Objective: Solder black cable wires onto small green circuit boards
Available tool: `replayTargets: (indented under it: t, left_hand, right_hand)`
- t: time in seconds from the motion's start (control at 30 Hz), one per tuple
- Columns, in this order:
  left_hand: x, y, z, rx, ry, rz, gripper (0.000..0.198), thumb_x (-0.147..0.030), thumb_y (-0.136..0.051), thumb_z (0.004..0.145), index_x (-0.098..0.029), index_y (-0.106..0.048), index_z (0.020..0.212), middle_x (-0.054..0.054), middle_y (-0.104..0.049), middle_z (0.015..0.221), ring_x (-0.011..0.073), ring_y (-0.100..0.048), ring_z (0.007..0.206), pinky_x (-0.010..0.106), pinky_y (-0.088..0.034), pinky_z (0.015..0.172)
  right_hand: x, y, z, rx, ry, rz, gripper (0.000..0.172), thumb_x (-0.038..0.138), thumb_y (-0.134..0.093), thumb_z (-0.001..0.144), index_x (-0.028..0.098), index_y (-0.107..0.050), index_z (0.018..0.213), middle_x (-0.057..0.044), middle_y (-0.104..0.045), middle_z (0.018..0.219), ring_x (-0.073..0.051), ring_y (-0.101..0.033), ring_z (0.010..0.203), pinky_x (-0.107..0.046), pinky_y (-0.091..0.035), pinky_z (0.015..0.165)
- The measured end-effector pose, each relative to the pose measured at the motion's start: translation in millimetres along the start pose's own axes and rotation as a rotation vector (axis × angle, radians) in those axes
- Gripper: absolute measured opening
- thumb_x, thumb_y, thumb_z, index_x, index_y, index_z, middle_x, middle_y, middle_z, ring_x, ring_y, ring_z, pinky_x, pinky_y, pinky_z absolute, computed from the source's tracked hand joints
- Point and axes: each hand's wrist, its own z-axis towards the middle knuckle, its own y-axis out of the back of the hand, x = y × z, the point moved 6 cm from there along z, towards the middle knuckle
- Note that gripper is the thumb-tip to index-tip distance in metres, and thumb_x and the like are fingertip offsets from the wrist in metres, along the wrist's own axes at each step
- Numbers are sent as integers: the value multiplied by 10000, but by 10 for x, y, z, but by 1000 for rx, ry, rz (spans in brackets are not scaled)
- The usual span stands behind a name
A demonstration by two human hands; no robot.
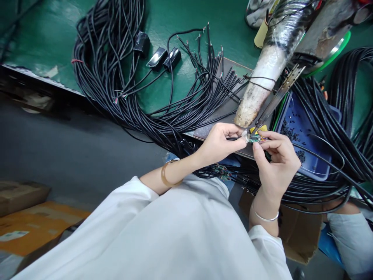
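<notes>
A small green circuit board with coloured wires at its right end is between my two hands, at the table's front edge. My right hand pinches the board and its wires between thumb and fingers. My left hand is closed on the end of a black cable, whose tip meets the board's left end. Just above the board is the tip of a soldering iron, fixed in a slanting position. A yellow sponge shows behind the board. Beside the iron hangs the open end of a wrapped pipe.
A large bundle of black cables with stripped ends covers the left of the green table. A blue tray holds small black parts. Coiled black cables lie at right. Several circuit boards rest by my lap. Another person's sleeve is at lower right.
</notes>
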Motion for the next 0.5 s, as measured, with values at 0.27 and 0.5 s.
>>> replayTargets:
  t: [0.27,0.5]
  left_hand:
    - [-14,-2,1,-10,-55,-3,123,-196,-644,764,-115,-665,673,-27,-559,631,65,-457,604,194,-404,589]
    - [-17,20,-13,-12,-7,-6,112,-206,-672,738,-108,-686,683,-19,-581,626,68,-463,591,192,-401,570]
  right_hand:
    - [65,15,18,18,48,-64,128,220,-751,839,203,-645,768,-55,-715,1042,-195,-689,985,-360,-583,801]
    - [134,17,-1,44,108,-74,129,165,-739,831,206,-635,768,-51,-708,1072,-196,-691,985,-385,-595,853]
